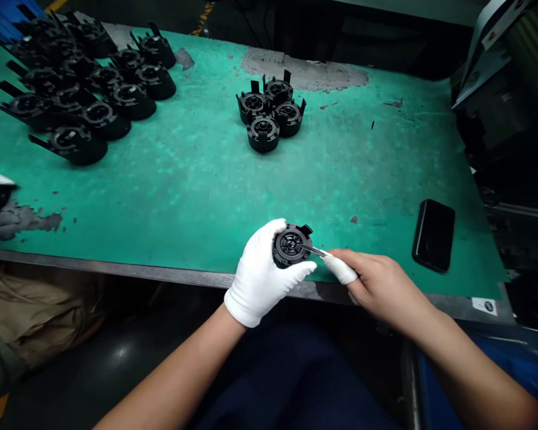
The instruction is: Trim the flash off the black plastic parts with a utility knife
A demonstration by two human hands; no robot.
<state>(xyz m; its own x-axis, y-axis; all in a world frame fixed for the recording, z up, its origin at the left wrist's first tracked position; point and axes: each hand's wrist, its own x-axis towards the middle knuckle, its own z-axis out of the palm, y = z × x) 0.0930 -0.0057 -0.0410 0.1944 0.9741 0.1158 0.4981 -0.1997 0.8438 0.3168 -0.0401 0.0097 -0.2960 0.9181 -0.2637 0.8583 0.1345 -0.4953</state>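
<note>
Head view; part point(289, 244) within left grip point(260, 273)

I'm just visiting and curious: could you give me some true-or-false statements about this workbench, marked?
1. The left hand wears a white fabric glove and holds a round black plastic part. True.
2. The right hand is fully gloved. False: it is mostly bare, with a white covering on a finger.
3. The right hand holds a thin metal tool. True.
4. The small middle cluster has six black parts. False: it has four.
5. A black rectangular phone stands upright. False: it lies flat on the green tabletop.
</note>
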